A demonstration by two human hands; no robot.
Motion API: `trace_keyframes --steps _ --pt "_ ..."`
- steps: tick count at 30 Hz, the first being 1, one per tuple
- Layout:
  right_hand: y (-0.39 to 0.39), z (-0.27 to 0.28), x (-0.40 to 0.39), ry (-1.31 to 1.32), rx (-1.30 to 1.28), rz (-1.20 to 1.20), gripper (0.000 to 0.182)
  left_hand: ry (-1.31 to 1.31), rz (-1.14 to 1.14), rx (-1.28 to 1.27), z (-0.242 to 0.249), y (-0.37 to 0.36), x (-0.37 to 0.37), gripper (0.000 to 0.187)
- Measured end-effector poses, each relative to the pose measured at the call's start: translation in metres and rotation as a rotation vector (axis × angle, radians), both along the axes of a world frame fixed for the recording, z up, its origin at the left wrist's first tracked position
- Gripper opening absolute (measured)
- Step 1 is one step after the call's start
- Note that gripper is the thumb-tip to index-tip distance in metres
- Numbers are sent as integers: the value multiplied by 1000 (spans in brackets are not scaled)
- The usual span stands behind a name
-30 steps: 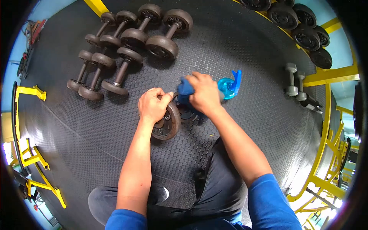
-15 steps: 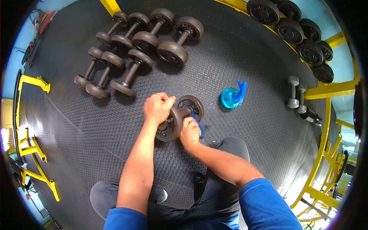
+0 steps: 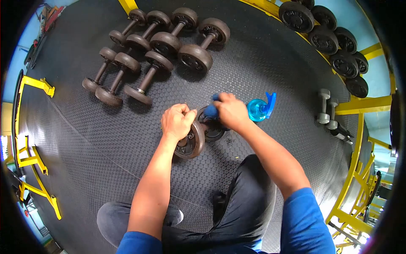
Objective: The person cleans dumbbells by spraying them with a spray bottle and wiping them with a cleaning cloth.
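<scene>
A dark brown dumbbell (image 3: pixel 198 142) stands on the floor in front of my crossed legs. My left hand (image 3: pixel 175 121) is closed over the top rim of its left weight. My right hand (image 3: pixel 232 111) is closed on a blue cloth (image 3: pixel 211 111), which lies against the upper part of the right weight; the hand hides some of that weight. Just right of this hand is a clear blue spray bottle (image 3: pixel 256 111) with a blue trigger head.
Several brown dumbbells (image 3: pixel 148 78) lie in two rows at the upper left. Dumbbells on a yellow rack (image 3: pixel 359 104) line the right, with small grey dumbbells (image 3: pixel 324 106) on the floor beside it. Yellow frames (image 3: pixel 38 86) stand at the left, on black textured matting (image 3: pixel 105 148).
My right hand has moved with the blue cloth from the lower side of the right weight up to its top. My left hand keeps its hold on the left weight.
</scene>
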State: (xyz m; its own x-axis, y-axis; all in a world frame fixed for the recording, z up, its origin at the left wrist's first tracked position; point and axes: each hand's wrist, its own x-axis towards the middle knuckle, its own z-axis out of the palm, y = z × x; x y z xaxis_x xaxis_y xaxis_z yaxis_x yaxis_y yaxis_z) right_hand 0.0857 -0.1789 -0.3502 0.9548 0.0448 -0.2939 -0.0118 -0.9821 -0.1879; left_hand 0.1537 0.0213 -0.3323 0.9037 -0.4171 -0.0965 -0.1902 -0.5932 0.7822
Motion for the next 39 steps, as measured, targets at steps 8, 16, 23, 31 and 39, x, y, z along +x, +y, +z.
trace_keyframes --steps 8,16,23,31,39 --pt "61 -107 79 328 2 504 30 -200 -70 2 7 -9 -21 31" --pt "35 -19 -26 90 213 -584 50 -82 4 -89 -8 10 -1 28" --pt "38 -1 -51 439 456 -884 77 145 7 -139 -29 41 18 27" --pt "47 -25 -33 232 757 -795 80 609 640 -620 -73 96 -2 26" --pt "63 -25 -46 175 972 -749 59 863 680 -546 -91 128 -16 38"
